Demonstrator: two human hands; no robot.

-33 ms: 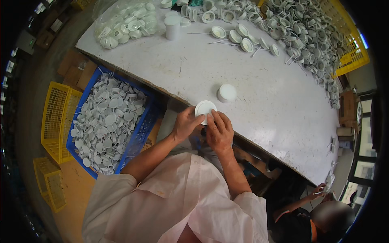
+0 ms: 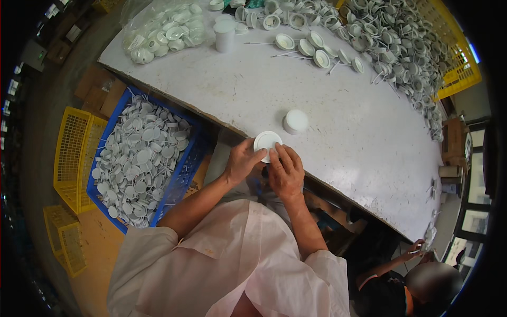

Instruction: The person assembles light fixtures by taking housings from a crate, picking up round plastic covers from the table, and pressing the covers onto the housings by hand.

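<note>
A round white plastic disc with a raised rim (image 2: 268, 139) is held between both hands at the near edge of the table. My left hand (image 2: 242, 162) grips its left side, with the thumb over the front lower part. From the right, my right hand (image 2: 287, 173) has its fingertips pressed on the disc's lower right. The underside of the disc is hidden. Just beyond it, a short white round piece with a flat top (image 2: 297, 121) stands on the white tabletop (image 2: 222, 95).
Left of me, a blue crate (image 2: 182, 182) is heaped with white round parts with thin stems. Yellow baskets (image 2: 71, 158) stand beyond it. A bag of white parts (image 2: 166, 34), a white cup (image 2: 225, 37) and a large pile (image 2: 401, 58) line the far side. Another person (image 2: 388, 290) sits lower right.
</note>
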